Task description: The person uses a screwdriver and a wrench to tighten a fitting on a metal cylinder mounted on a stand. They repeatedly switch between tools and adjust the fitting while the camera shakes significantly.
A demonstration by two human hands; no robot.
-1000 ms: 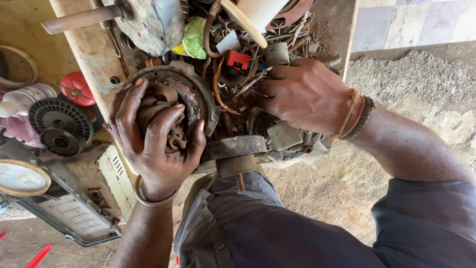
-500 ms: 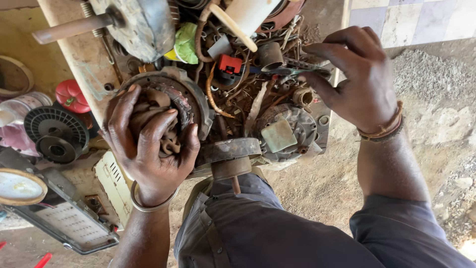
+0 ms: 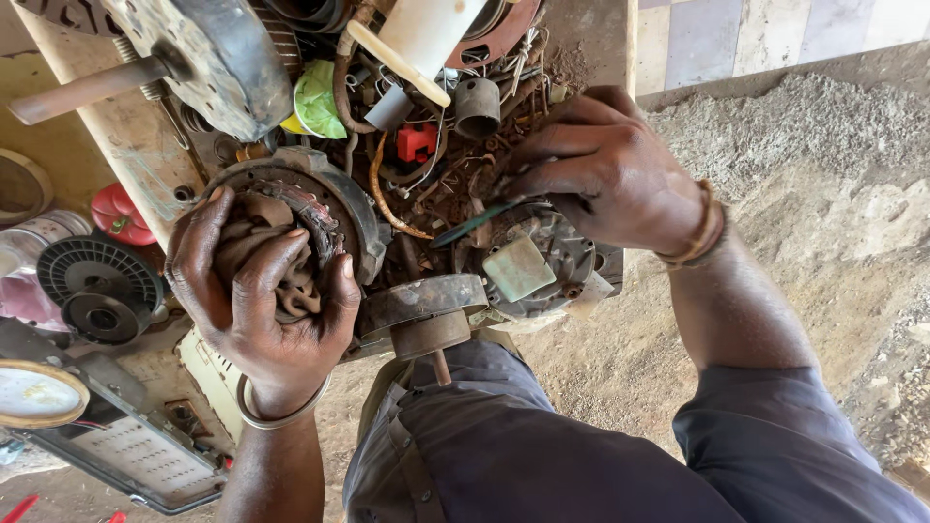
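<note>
A cluttered wooden tabletop (image 3: 116, 145) stands over bare sandy ground (image 3: 852, 242), heaped with rusty scrap. At its near edge sits one round motor winding (image 3: 291, 232), a metal ring packed with dark copper coils. The left hand (image 3: 262, 300) grips it from the front, fingers (image 3: 257, 281) spread and curled into the coil, thumb on the ring's right side; one metal bangle circles that wrist. Just to the right, the right hand (image 3: 610, 174) reaches into the pile, its fingers (image 3: 542, 179) pinched together on one thin dark-green strip (image 3: 475, 225) that slants down to the left. Two bands sit on that wrist. Below that hand lies one round grey motor cover (image 3: 542, 266) with a pale green plate on it. Between the two hands, one rusty metal drum (image 3: 421, 310) juts towards the person. Farther back in the heap are one red plastic block (image 3: 417, 142), one short grey tube (image 3: 477, 107), one white cylinder (image 3: 426, 34) and one green scrap (image 3: 320, 97). At the top left, one grey motor housing (image 3: 208, 58) with a shaft pokes out. Left of the tabletop sit one black wire spool (image 3: 97, 286) and one red lid (image 3: 121, 215).
</note>
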